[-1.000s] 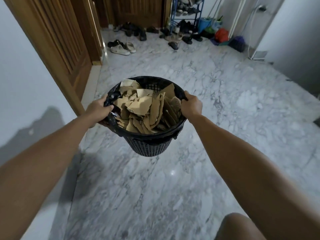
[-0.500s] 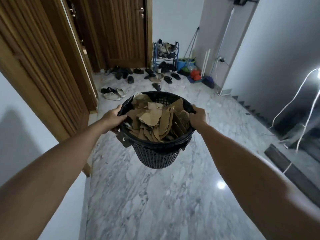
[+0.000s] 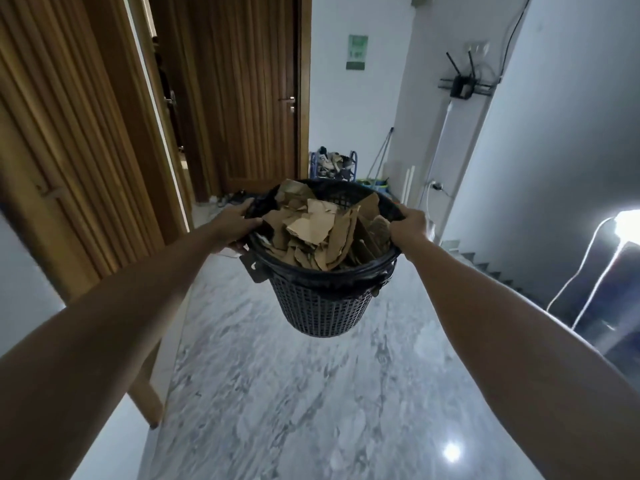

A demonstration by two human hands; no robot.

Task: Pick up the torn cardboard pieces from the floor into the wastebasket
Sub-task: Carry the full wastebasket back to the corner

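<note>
Both hands, the left hand [image 3: 239, 221] and right hand [image 3: 408, 226], grip the rim of the black plastic mesh wastebasket [image 3: 322, 299] held above the marble floor [image 3: 311, 410], heaped so full that tilting could spill torn brown cardboard pieces [image 3: 322, 230].

The round black plastic wastebasket [image 3: 320, 303] at the centre of the frame has a lattice of small holes over its wall. The torn cardboard pieces [image 3: 322, 233] inside it are tan and brown. The polished marble floor [image 3: 311, 410] across the lower frame is pale grey with darker grey veins. The slatted wooden doors [image 3: 79, 150] at upper left are warm brown with vertical grooves. The walls [image 3: 561, 133] at right are white-grey.
</note>
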